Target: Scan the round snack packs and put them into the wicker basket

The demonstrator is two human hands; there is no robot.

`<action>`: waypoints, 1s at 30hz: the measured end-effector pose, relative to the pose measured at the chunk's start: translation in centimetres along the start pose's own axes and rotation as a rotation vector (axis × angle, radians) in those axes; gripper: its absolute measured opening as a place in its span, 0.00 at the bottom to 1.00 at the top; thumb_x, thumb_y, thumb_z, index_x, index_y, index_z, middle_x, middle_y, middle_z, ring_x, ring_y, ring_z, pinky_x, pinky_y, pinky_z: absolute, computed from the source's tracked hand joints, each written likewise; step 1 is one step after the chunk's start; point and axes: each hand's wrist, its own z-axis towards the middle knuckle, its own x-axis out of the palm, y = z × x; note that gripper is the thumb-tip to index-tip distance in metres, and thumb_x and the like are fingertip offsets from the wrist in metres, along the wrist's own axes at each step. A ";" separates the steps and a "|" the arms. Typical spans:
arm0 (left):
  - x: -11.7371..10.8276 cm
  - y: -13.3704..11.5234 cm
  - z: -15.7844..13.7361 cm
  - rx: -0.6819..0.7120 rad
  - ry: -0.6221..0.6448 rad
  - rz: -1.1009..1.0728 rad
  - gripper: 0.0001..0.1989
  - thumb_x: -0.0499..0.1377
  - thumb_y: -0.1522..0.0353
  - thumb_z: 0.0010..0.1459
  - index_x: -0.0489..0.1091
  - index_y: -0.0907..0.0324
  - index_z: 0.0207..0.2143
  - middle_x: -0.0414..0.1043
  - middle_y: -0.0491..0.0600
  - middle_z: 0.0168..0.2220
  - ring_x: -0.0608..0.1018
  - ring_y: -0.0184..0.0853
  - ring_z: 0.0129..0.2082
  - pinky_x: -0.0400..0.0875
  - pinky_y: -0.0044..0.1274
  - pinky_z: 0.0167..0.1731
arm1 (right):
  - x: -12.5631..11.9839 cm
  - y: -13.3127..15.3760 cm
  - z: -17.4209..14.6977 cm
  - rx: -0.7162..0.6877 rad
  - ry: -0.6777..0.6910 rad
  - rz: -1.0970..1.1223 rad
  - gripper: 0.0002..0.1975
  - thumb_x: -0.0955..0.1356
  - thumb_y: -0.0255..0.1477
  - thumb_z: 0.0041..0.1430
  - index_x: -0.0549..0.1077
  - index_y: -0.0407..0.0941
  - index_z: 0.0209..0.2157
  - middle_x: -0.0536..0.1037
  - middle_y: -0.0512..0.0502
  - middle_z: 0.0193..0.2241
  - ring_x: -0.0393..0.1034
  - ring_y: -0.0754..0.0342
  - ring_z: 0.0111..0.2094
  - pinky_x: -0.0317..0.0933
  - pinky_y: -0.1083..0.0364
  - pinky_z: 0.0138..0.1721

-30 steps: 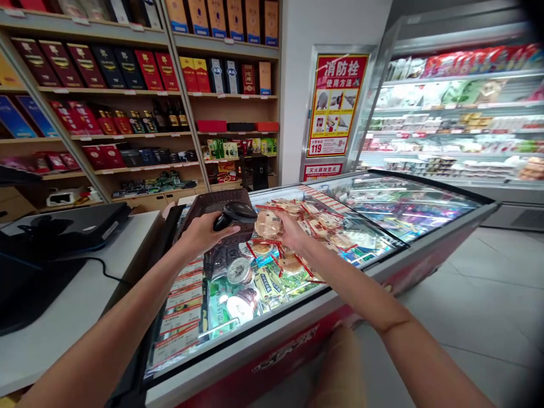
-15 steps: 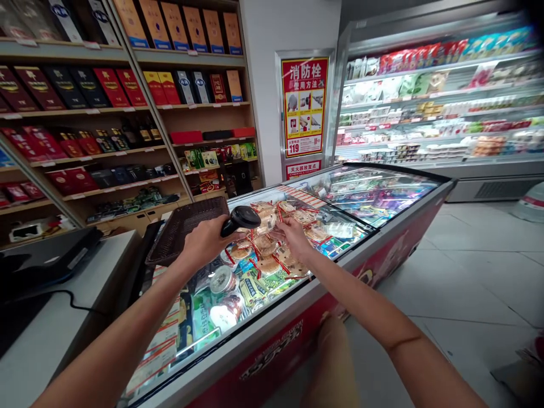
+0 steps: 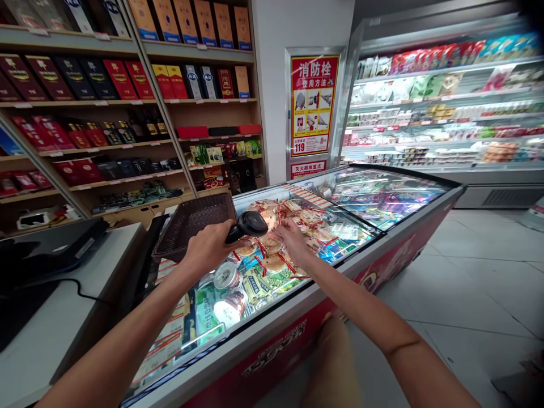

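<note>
My left hand [image 3: 209, 245] is wrapped round the handle of a black barcode scanner [image 3: 252, 224], its head turned toward my other hand. With fingers pinched, my right hand [image 3: 292, 239] holds a clear packet with red edging and a round tan baked good [image 3: 269, 217] inside, just beyond the scanner head, which partly hides it. Below and around it, more such packets [image 3: 272, 262] lie in a heap on the glass top of a chest freezer [image 3: 340, 289]. A brown woven basket [image 3: 193, 221] sits on the freezer's left end, beside my left hand.
At left stands a counter [image 3: 106, 266] with a black device [image 3: 51, 249] and a cable. Shelves of boxed goods [image 3: 102, 79] line the back wall. A lit refrigerated display [image 3: 425, 113] is at back right. My leg [image 3: 334, 362] is close to the freezer's front.
The view has shifted slightly, so the scene sits a little further right. Both hands keep their holds; the scanner head and packet remain close together.
</note>
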 end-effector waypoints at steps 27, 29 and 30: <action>1.8 3.2 -0.6 0.027 -0.057 -0.102 0.24 0.55 0.46 0.57 0.70 0.52 0.47 0.79 0.52 0.44 0.78 0.51 0.47 0.63 0.27 0.32 | 1.1 -1.0 -0.8 -0.003 0.002 0.075 0.18 0.75 0.40 0.46 0.65 0.46 0.30 0.69 0.56 0.30 0.71 0.60 0.34 0.70 0.54 0.47; 1.8 3.1 -0.7 0.032 -0.048 -0.094 0.23 0.55 0.46 0.57 0.70 0.52 0.45 0.79 0.51 0.42 0.79 0.51 0.45 0.62 0.26 0.30 | 0.8 -1.2 -0.7 -0.005 0.000 0.067 0.18 0.75 0.40 0.47 0.66 0.46 0.30 0.70 0.55 0.31 0.71 0.59 0.35 0.70 0.54 0.46; 1.8 3.1 -0.7 0.036 -0.048 -0.098 0.23 0.55 0.46 0.58 0.70 0.52 0.44 0.79 0.51 0.41 0.79 0.51 0.45 0.61 0.26 0.30 | 0.6 -1.3 -0.6 -0.011 -0.007 0.070 0.18 0.75 0.40 0.47 0.67 0.46 0.31 0.71 0.55 0.31 0.71 0.59 0.35 0.70 0.54 0.46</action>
